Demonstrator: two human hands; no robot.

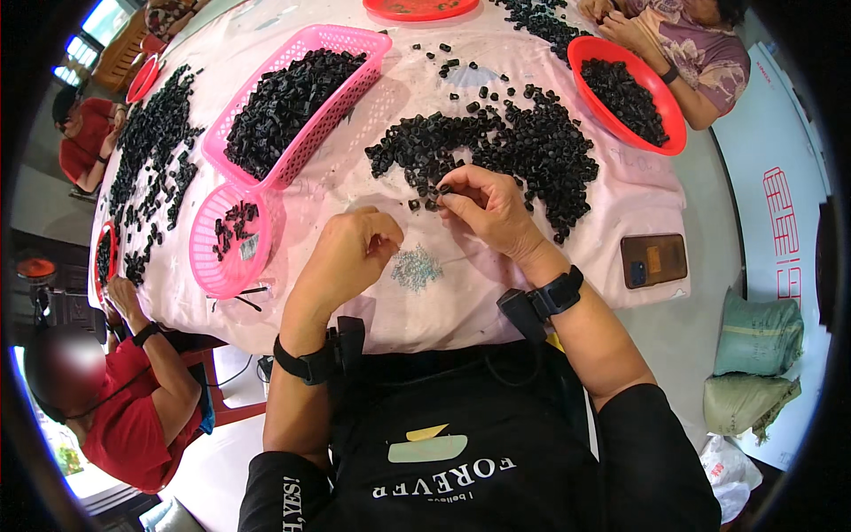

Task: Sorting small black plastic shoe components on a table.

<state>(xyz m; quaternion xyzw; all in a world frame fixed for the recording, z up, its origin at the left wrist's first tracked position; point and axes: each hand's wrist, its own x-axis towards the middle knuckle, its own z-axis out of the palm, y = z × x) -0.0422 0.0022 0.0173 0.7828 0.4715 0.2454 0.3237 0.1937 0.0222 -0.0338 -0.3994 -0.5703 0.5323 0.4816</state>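
Note:
My right hand (pixel 490 213) pinches a small black plastic part (pixel 445 189) between thumb and forefinger, at the near edge of a spread pile of similar black parts (pixel 541 146). To its left, my left hand (pixel 353 251) hovers over the cloth with its fingers curled together. Whatever lies between those fingertips, if anything, is too small to make out. Just below and between both hands is a little heap of tiny clear bluish pieces (pixel 415 269). A dark band with a box-shaped device sits on each of my wrists.
A pink basket (pixel 297 146) full of black parts and a smaller round pink basket (pixel 202 253) stand left. A red tray (pixel 678 133) holds more parts at far right. A phone (pixel 656 260) lies at the right edge. Other people sit left and far right; sacks (pixel 758 332) stand beyond.

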